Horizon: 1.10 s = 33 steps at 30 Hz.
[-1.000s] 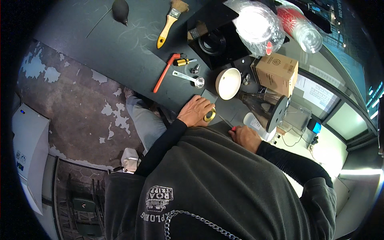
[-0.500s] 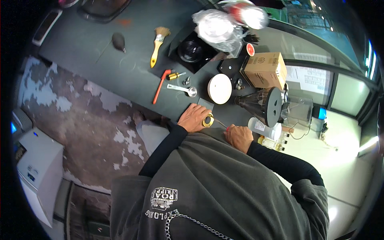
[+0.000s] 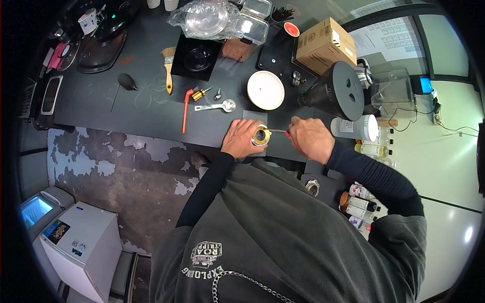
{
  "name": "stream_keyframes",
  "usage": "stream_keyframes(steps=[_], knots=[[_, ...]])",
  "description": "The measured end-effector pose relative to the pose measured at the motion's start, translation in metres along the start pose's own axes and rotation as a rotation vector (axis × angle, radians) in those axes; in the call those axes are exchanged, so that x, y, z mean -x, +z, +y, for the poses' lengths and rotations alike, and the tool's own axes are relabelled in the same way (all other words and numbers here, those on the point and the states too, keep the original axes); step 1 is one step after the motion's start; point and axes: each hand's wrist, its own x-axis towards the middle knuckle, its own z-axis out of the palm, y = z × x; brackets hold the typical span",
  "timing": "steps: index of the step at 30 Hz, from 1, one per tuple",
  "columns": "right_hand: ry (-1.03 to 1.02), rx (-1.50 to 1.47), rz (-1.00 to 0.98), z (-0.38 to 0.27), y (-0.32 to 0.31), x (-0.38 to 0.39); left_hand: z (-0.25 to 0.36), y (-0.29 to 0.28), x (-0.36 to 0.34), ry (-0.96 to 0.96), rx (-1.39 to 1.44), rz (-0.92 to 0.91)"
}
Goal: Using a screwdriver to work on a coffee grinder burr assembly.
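My left hand (image 3: 241, 139) is wrapped round a round brass-and-silver metal piece (image 3: 261, 135) with a dark centre, at the bench edge on a grey square pad (image 3: 255, 115). My right hand (image 3: 309, 139) is closed on a red-handled screwdriver (image 3: 287, 134), its shaft reaching the metal piece from the right. Beyond them lie a white shallow bowl (image 3: 265, 90), a steel measuring spoon (image 3: 227, 105), a red angled tool (image 3: 185, 113), a short yellow-handled driver (image 3: 201, 93) and a small metal part (image 3: 217, 94).
A paintbrush (image 3: 168, 70), black air blower (image 3: 126, 81) and plastic-wrapped lids (image 3: 204, 20) are on the dark bench (image 3: 86, 106). A cardboard box (image 3: 324, 45), black hopper (image 3: 341, 88), white container (image 3: 353, 127) and bottles (image 3: 371, 150) stand rightward. A white fridge (image 3: 81, 242) is lower left.
My right hand and screwdriver have risen beside the metal piece, the shaft swinging from diagonal to nearly level. The head view has shifted, showing more of the bench at the left.
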Motion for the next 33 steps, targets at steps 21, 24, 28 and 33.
stream_keyframes(steps=[21,24,28,33], knots=[[-0.112,-0.035,-0.038,0.032,-0.009,-0.015,0.0,0.001,0.002,0.006,-0.019,0.006],[0.054,-0.421,-0.335,0.05,-0.009,-0.026,0.0,-0.003,0.002,-0.032,-0.032,-0.052],[0.524,-0.956,-0.619,0.056,-0.025,-0.024,-0.006,0.0,0.005,-0.006,-0.018,-0.002],[0.658,-1.177,-0.794,0.06,-0.021,-0.033,-0.005,0.0,0.004,-0.014,-0.003,-0.038]])
